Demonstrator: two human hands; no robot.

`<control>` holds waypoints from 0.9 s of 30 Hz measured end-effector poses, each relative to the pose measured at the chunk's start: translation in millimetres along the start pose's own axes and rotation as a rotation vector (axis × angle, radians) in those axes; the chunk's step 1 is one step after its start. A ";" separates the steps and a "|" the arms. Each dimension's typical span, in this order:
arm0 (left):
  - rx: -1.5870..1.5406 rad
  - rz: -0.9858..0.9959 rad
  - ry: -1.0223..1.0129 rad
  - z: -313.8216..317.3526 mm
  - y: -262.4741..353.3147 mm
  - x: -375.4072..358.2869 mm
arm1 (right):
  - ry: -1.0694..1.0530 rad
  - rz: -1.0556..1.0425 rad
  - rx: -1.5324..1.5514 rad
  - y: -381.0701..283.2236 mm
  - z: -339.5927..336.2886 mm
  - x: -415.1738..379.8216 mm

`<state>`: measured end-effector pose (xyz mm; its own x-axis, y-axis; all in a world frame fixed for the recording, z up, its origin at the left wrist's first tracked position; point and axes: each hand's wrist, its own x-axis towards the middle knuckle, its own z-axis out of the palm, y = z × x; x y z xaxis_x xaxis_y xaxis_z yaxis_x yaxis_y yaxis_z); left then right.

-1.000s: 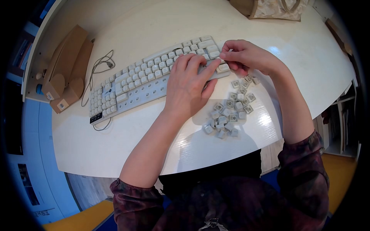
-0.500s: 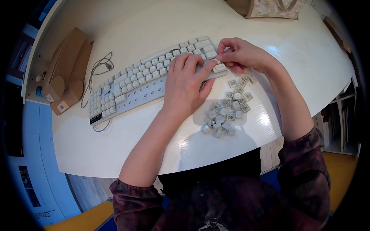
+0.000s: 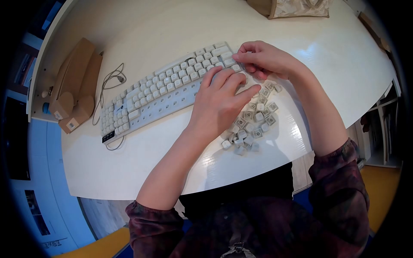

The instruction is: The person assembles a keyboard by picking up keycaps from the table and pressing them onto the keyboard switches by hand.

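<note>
A pale keyboard (image 3: pixel 155 89) lies slantwise on the white table, several of its front-row switches bare. Across its right end rests my left hand (image 3: pixel 219 96), fingers spread over the keys and thumb stretched toward the loose keycaps. My right hand (image 3: pixel 264 60) is at the keyboard's far right corner. Its thumb and index finger are pinched together against the edge keys, the other fingers curled; whatever is between the tips is too small to make out. Loose keycaps (image 3: pixel 257 133) lie in a pile below both hands, some upside down. My left hand hides part of the pile and the keyboard.
A grey cable (image 3: pixel 103 92) loops behind the keyboard's left end. Folded brown cardboard (image 3: pixel 77 81) stands at the left against the table's side panel. A patterned bag (image 3: pixel 297 7) sits at the back. The table's front edge (image 3: pixel 241 176) runs close to my body.
My left hand has slid right and toward me, its thumb now over the keycap pile. My right hand stays pinched at the keyboard's right end. The whole view has shifted slightly.
</note>
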<state>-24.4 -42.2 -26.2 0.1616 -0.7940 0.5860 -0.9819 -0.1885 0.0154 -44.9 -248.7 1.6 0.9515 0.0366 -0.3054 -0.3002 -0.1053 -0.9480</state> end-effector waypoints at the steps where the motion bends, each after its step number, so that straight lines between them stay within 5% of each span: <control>1: -0.007 0.011 0.001 0.6 -0.8 0.1 | 0.005 0.000 -0.014 -0.2 -0.3 0.0; 10: -0.149 -0.117 0.059 -10.0 -2.0 1.7 | 0.089 -0.014 -0.017 -3.2 3.3 -1.7; 16: -0.810 -0.652 0.296 -14.1 -12.5 -5.9 | 0.114 -0.429 -0.045 -9.7 18.9 -8.6; 27: -1.151 -0.834 0.239 -24.4 -11.5 -3.3 | 0.041 -0.562 -0.153 -12.2 40.1 -20.3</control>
<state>-16.1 -23.3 -8.5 0.8106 -0.5511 0.1981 -0.1623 0.1135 0.9802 -63.3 -208.3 15.8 0.9647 0.0899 0.2475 0.2617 -0.2236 -0.9389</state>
